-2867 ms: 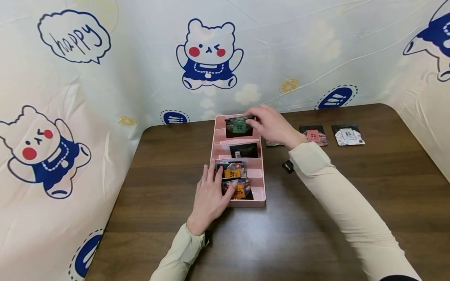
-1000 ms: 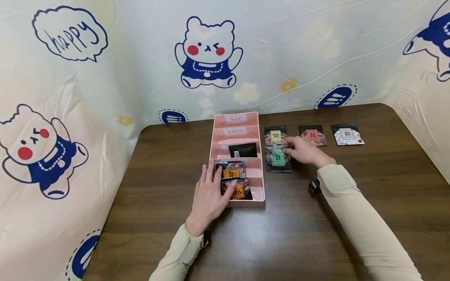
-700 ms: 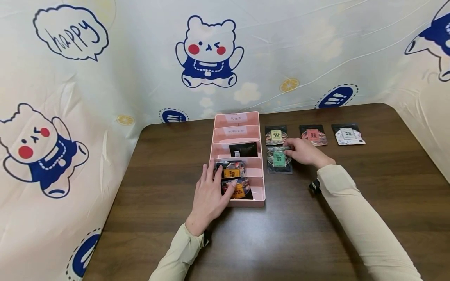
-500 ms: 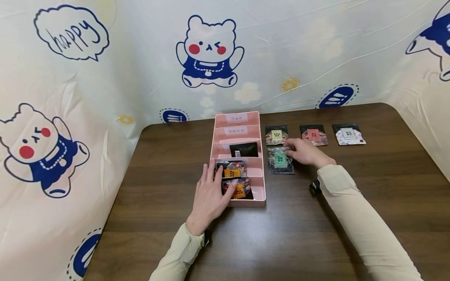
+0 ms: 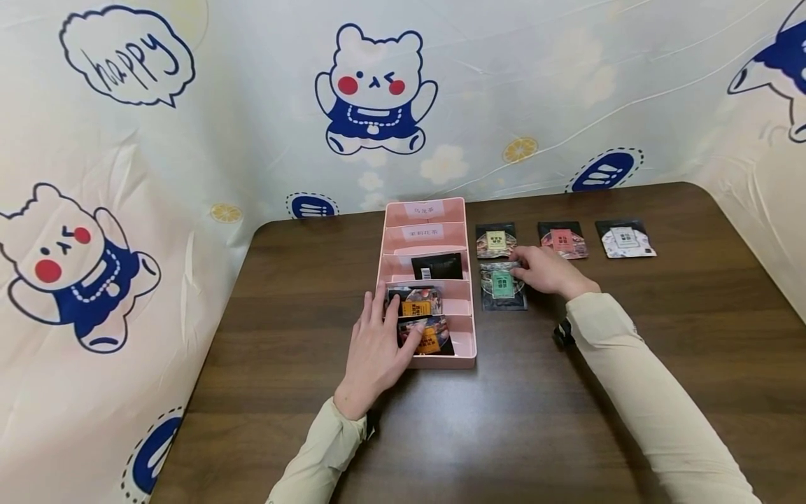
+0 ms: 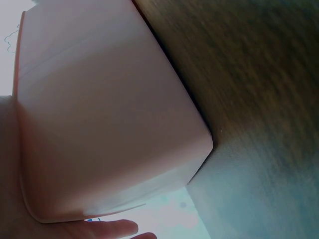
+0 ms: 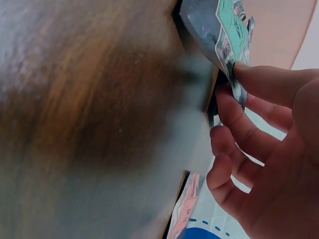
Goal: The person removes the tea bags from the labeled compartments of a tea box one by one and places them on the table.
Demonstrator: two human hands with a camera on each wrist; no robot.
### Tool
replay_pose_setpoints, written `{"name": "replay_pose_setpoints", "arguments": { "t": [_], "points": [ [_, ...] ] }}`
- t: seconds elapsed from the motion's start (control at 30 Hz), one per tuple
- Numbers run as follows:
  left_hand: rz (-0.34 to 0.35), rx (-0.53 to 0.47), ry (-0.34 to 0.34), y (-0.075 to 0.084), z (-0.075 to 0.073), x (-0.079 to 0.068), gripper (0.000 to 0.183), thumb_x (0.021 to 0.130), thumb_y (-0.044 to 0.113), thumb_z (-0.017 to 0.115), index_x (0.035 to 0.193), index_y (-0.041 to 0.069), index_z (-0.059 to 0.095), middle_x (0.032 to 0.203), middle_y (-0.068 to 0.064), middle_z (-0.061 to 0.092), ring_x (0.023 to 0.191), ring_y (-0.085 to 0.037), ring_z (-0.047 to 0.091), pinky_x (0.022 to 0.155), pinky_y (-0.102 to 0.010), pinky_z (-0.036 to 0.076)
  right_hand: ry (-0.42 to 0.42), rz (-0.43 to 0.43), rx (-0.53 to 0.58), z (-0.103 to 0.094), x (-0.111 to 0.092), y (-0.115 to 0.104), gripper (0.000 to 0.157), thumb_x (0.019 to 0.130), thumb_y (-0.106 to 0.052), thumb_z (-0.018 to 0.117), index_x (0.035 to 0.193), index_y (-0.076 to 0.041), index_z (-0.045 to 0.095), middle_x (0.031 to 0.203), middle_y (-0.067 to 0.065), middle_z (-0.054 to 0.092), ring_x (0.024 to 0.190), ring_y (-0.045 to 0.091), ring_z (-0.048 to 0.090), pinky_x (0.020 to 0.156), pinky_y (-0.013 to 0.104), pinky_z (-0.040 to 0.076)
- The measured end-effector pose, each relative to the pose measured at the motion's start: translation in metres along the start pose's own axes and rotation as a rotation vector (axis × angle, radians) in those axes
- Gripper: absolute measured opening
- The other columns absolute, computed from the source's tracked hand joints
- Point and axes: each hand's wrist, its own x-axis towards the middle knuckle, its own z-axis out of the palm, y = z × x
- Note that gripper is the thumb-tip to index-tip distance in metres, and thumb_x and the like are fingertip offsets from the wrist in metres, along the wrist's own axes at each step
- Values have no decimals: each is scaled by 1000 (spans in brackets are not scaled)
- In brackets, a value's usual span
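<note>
On the broad, dark brown wood-grain counter (image 5: 428, 434) sits your long pink plastic tray (image 5: 443, 363). Your left hand (image 5: 376, 350) spreads loosely over its left edge, fingers by two square black orange-labelled sachets (image 5: 431, 339). Your right hand (image 5: 550, 269) pinches the far right corner of a square black green-labelled sachet (image 5: 502, 285), just right of the tray, directly nearer you than a black yellow-labelled sachet (image 5: 496, 242).

left sleeve (image 5: 321, 451): pale cream, creased | right sleeve (image 5: 655, 395): pale cream, broad cuff (image 5: 587, 311) | black fitting (image 5: 563, 333) beside cuff
</note>
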Motion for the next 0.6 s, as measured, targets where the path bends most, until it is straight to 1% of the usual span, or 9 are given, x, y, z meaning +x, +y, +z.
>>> {"name": "replay_pose_setpoints", "arguments": {
  "t": [0.1, 0.23, 0.43, 0.6],
  "points": [
    [-1, 0, -2, 0, 0, 0, 72, 85, 63, 32, 133, 10, 42, 151, -5, 13, 136, -32, 16, 96, -55, 33, 34, 11, -45, 0, -1, 0, 27, 86, -20, 57, 109, -5, 60, 87, 9, 60, 74, 21, 51, 66, 37, 42],
    [-1, -2, -2, 0, 0, 0, 72, 85, 63, 32, 133, 11, 42, 151, -5, 14, 136, -32, 16, 95, -55, 33, 74, 51, -85, -1, -2, 0, 28, 86, -23, 57, 108, -6, 60, 95, 11, 60, 85, 24, 52, 75, 43, 42],
    [-2, 1, -4, -1, -1, 0, 72, 85, 63, 32, 134, 11, 42, 151, -5, 13, 136, -32, 16, 95, -55, 33, 67, 55, -65, -2, -1, 1, 28, 86, -21, 56, 108, -4, 60, 96, 12, 60, 85, 25, 53, 77, 44, 43],
    [-6, 0, -11, -1, 0, 0, 73, 85, 64, 31, 134, 11, 41, 151, -4, 11, 137, -32, 16, 96, -55, 32, 90, 61, -72, -2, -1, -1, 26, 86, -21, 57, 106, -4, 61, 93, 11, 61, 83, 24, 53, 76, 43, 43]
  ]
}}
